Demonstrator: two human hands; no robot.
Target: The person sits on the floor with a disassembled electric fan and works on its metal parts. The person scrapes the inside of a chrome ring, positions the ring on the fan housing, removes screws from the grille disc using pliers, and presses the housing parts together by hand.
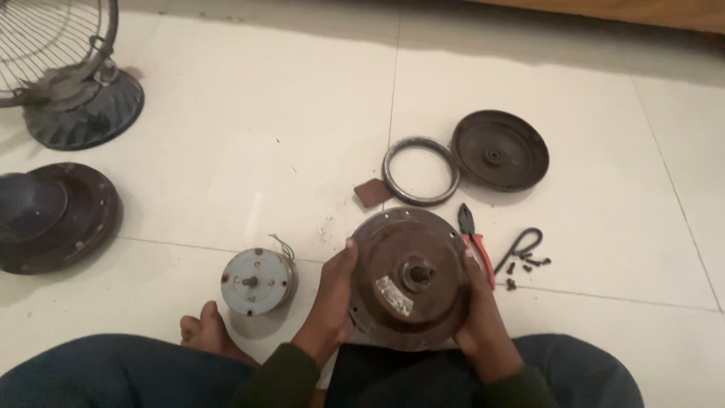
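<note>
Hands gripped a round rusty motor housing [411, 279] from both sides: the left hand [332, 302] curled around its left rim, the right hand [479, 317] wrapped over its right rim, holding it upright above the lap. Just behind the right hand lay red-handled pliers [476, 242], with a bent black wire [521, 245] and small screws [529, 264] near them. A grey cylindrical motor [257, 281] stood left of the left hand. Farther off sat a metal ring [393, 162] and a dark round cover [500, 149].

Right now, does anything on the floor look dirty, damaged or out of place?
Yes. Dark crumbs and grit lie scattered on the white floor tiles above the round rusty motor housing, which both hands hold. Small black screws lie loose beside the red-handled pliers.
</note>
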